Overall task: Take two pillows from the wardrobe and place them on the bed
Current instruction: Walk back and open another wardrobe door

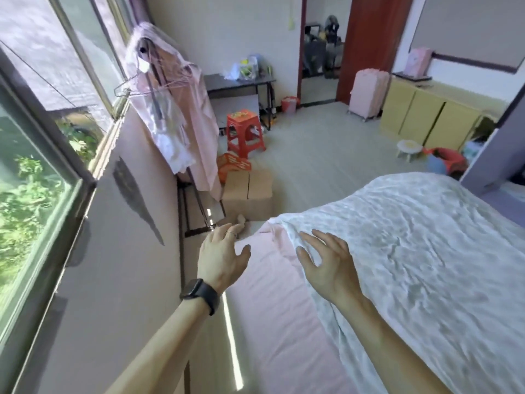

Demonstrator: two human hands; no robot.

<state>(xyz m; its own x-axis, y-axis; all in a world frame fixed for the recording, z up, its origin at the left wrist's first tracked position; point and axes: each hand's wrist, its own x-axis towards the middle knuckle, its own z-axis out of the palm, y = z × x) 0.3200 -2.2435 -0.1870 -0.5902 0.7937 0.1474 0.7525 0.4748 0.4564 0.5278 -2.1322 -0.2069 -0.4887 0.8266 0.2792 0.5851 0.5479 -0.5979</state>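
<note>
The bed (272,322) fills the lower right, with a pink sheet and a white crinkled cover (426,251) over most of it. My left hand (221,257), with a black watch on the wrist and a ring on one finger, hovers with fingers spread over the bed's left edge. My right hand (326,265) is spread above the edge of the white cover and holds nothing. No pillow is in view. A purple panel (494,155) at the right edge may be the wardrobe; I cannot tell.
A clothes rack with pink garments (176,109) stands by the window wall. Cardboard boxes (247,191), a red stool (244,132) and an orange crate (233,163) sit on the floor beyond the bed. A desk (238,83), pink suitcase (366,92) and yellow cabinets (426,115) line the far side.
</note>
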